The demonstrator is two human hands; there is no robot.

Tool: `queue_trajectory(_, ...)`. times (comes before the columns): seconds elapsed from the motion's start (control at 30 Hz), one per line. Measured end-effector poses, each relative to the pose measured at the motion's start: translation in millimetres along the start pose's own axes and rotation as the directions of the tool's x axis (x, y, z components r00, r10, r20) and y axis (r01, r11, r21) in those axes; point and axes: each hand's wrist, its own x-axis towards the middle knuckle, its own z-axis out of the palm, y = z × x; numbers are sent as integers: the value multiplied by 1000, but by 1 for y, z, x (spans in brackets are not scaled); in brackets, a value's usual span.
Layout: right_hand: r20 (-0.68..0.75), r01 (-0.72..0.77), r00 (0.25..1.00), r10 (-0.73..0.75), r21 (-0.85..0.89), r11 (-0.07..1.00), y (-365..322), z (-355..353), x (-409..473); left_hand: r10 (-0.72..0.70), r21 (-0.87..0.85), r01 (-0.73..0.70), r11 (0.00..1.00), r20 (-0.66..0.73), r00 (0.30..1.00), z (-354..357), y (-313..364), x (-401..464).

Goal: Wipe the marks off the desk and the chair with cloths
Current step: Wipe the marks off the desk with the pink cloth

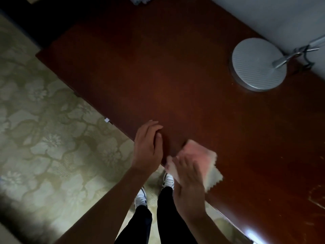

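A dark red-brown wooden desk runs diagonally across the head view. My right hand lies at the desk's near edge on a pink and pale cloth, motion-blurred, with the cloth pressed flat on the wood. My left hand rests on the desk edge just left of the cloth, fingers together, holding nothing. Faint pale scuff marks show on the desk at the far right. No chair is in view.
A round grey lamp base with a metal arm stands on the desk at the right, against a pale wall. Another grey cloth peeks in at the top. Patterned green carpet lies left; my legs and shoes are below.
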Motion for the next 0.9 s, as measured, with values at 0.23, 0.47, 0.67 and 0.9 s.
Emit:
queue_trajectory(0.23, -180, -420, 900, 397, -117, 900, 25, -17, 103, 83, 155, -88, 984, 42, 996, -32, -35, -20)
queue_trajectory(0.47, 74, 78, 995, -69, -120, 990, -78, 37, 67, -21, 135, 9, 991, 88, 996, -53, -27, -25)
queue_trajectory(0.67, 60, -100, 992, 109, -143, 985, -14, -12, 51, 172, 160, -206, 965, 206, 963, -22, 7, -22)
queue_trajectory(0.9, -160, -343, 933, 321, -140, 929, 38, -37, -16, 357, 72, -431, 900, 445, 821, 57, 78, -49)
